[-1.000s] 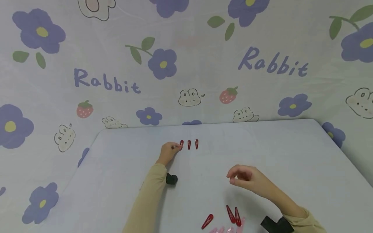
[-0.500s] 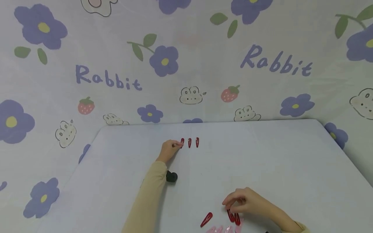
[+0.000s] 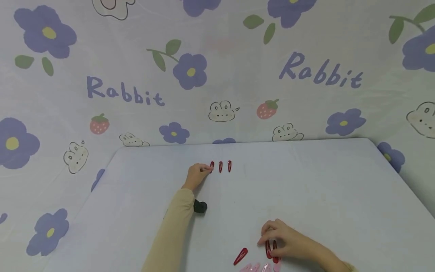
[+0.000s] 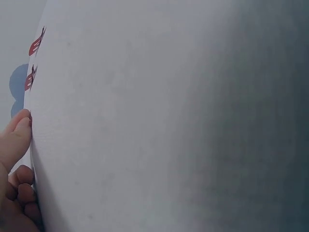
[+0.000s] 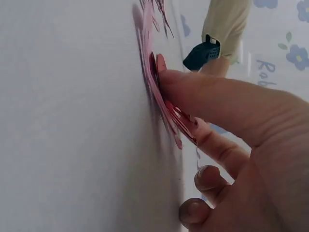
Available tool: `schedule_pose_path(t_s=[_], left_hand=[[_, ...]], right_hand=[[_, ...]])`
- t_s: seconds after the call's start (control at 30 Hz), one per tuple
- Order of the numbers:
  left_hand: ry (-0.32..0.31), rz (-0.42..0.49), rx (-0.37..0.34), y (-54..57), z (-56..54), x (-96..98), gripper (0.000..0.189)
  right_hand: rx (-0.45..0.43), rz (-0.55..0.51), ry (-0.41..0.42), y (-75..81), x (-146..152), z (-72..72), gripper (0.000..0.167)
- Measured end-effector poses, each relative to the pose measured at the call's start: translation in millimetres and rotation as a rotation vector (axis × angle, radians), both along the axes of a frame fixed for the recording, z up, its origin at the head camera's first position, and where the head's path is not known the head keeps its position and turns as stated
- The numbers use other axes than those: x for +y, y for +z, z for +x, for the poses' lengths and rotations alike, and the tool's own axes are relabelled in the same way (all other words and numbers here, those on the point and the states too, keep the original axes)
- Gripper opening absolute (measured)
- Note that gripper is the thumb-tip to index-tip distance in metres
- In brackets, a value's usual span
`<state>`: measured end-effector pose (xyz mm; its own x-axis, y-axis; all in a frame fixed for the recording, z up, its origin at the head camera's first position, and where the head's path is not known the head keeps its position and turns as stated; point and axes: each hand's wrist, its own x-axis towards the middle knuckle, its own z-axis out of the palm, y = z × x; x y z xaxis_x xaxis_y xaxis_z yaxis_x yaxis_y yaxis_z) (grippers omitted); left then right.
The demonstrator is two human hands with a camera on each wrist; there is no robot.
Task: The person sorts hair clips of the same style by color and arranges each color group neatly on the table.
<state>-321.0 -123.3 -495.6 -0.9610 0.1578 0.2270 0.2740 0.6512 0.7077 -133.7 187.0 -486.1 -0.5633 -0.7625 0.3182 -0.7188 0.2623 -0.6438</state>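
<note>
Three red snap hair clips stand in a row at the far middle of the table. My left hand [image 3: 195,176] pinches the lower end of the leftmost red hair clip [image 3: 212,164]; in the left wrist view the thumb and fingertips hide most of it. Beside it lie the middle clip [image 3: 220,167] and the right clip [image 3: 229,166]. At the near side, my right hand [image 3: 287,240] has thumb and finger around two red hair clips [image 3: 268,250] lying close together. The right wrist view shows its thumb pressed on a red hair clip [image 5: 161,64] over a pink one [image 5: 166,118].
Another red hair clip [image 3: 240,256] lies slanted left of the right hand. Several pink hair clips [image 3: 255,268] lie along the bottom edge of the head view. The white table [image 3: 153,162] meets a flowered cloth backdrop [image 3: 136,56] at its far edge.
My right hand has come down and toward me from above the table to the pair of red hair clips. My left hand stays at the leftmost clip of the row.
</note>
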Motion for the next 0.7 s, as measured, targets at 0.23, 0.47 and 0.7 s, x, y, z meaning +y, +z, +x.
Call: schedule_pose_path(t_s=[0.23, 0.47, 0.7], left_hand=[[0.016, -0.002, -0.006, -1.4, 2.8, -1.2, 0.009], [0.022, -0.018, 0.007, -1.2, 2.4, -0.8, 0.008], [0.015, -0.031, 0.036, -0.3, 0.0, 1.5, 0.009]], right_hand=[[0.175, 0.121, -0.050, 8.3, -10, 4.3, 0.019], [0.182, 0.092, -0.053, 12.3, -11, 7.0, 0.018], [0.081, 0.055, -0.056, 17.2, -8, 7.3, 0.016]])
